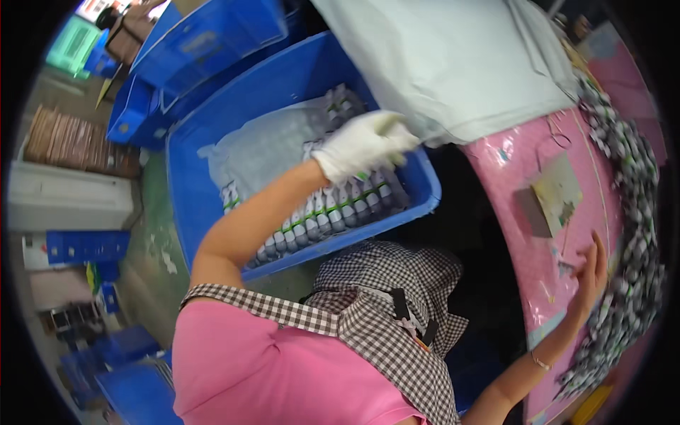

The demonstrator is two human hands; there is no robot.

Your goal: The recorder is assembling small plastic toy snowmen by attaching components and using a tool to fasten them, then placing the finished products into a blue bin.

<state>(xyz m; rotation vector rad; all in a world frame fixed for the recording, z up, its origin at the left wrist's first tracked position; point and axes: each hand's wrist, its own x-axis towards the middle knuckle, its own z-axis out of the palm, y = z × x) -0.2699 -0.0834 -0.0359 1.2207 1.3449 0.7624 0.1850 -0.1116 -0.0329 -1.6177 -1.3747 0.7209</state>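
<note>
My left hand (365, 147), in a white glove, is over a large blue plastic bin (320, 255). Its fingers are smeared by motion near the edge of a pale grey sheet (467, 78); a grip on it cannot be made out. Inside the bin stand rows of small grey-and-white pieces (329, 212) with rounded ends and a bright green band, partly covered by a translucent white plastic sheet (265, 145). My bare right hand (588, 278) has its fingers stretched out above the pink table, beside a long heap of similar grey-and-white pieces (623, 283).
On the pink tabletop (496, 180) are a small open cardboard box (556, 198) and dark-handled scissors (558, 136). More blue bins (212, 46) stand behind the large one. Stacked flat cardboard (78, 142) is at the far left, and a person (127, 35) appears at the upper left.
</note>
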